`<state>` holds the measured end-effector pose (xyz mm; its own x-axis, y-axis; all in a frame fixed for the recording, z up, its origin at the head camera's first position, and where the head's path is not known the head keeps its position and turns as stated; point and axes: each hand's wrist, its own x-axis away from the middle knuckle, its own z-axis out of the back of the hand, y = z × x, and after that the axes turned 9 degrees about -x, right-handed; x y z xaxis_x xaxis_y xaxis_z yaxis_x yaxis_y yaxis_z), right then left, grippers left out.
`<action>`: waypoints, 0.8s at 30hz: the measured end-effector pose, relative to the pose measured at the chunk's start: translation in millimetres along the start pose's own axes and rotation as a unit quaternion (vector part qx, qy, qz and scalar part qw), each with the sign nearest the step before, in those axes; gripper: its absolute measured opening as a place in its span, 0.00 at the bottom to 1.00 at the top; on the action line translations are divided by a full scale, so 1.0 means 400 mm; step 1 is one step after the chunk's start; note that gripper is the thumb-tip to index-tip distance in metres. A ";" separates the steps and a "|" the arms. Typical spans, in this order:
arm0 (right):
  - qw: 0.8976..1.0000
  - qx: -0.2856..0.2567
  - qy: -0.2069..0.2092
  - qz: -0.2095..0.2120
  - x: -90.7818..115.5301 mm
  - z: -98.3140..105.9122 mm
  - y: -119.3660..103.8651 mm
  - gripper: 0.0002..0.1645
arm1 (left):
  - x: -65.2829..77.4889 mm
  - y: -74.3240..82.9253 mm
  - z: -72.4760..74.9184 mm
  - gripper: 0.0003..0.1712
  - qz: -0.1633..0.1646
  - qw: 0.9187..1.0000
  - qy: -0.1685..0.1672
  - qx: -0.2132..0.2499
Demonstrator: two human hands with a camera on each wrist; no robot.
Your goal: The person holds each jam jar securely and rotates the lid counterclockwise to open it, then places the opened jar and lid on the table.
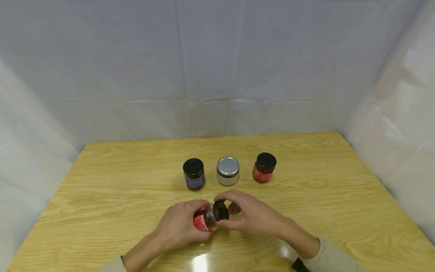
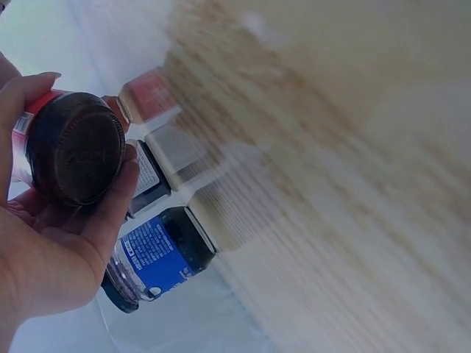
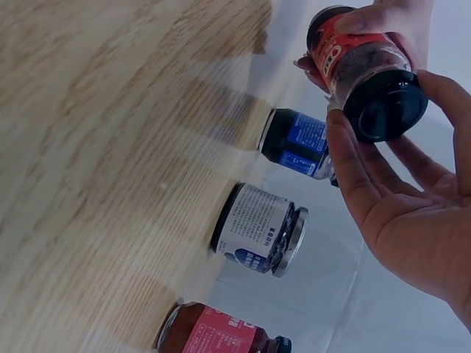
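Observation:
My left hand (image 1: 180, 224) grips a glass jar (image 1: 201, 220) with a red label, tipped on its side above the table, its mouth toward the right. Dark contents show through the glass, and its base faces the camera in the left wrist view. At the mouth of this jar sits a black screw lid (image 1: 221, 210). The fingers and thumb of my right hand (image 1: 255, 215) pinch the lid by its edge. In the right wrist view the lid's top (image 3: 386, 107) is turned toward the camera, right at the jar's neck.
Three upright jars stand in a row beyond my hands: a blue-labelled jar (image 1: 195, 182) with a black lid, a silver-lidded jar (image 1: 227, 177) and a red-labelled jar (image 1: 262, 174). White sheeting (image 1: 210, 68) rises behind the wooden table (image 1: 112, 196). A small black object (image 1: 300, 265) lies by my right sleeve.

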<state>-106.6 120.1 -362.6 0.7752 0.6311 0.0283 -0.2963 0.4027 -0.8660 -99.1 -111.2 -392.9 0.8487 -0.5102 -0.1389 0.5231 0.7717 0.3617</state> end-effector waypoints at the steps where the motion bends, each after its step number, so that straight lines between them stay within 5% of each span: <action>1: 1.000 0.002 -0.002 0.006 0.000 0.002 0.002 0.30 | 0.000 0.000 0.001 0.26 0.000 1.000 -0.001 0.000; 5: 1.000 0.010 -0.008 0.012 0.002 0.004 0.002 0.32 | 0.001 0.000 0.002 0.26 -0.001 1.000 -0.004 0.000; 13: 0.998 -0.022 0.003 -0.059 -0.003 -0.007 -0.010 0.38 | 0.001 0.002 0.001 0.26 0.002 1.000 0.003 -0.012; 24: 1.000 0.002 -0.012 -0.007 -0.003 -0.006 0.000 0.32 | 0.003 -0.001 -0.001 0.27 0.000 1.000 -0.005 -0.016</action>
<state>-106.2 117.7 -363.6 0.7650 0.6419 0.0520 -0.2886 0.4138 -0.8634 -98.3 -112.2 -393.6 0.8477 -0.5141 -0.1306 0.5260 0.7830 0.3319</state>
